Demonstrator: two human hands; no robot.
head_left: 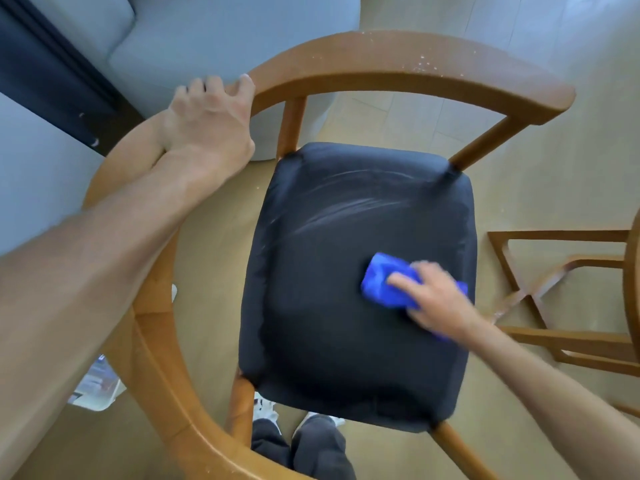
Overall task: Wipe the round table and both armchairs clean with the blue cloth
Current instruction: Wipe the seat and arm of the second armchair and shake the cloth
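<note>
Right hand (433,299) presses the bunched blue cloth (384,282) flat onto the armchair (381,60)'s dark seat cushion (329,323), grip closed over it, while farther off the left hand (211,123) clasps the curved wooden backrest, likely steadying the chair.

A blue cloth (388,284) lies on the armchair (363,60)'s black seat (329,323), pale-streaked within an orange-brown wooden frame.
</note>
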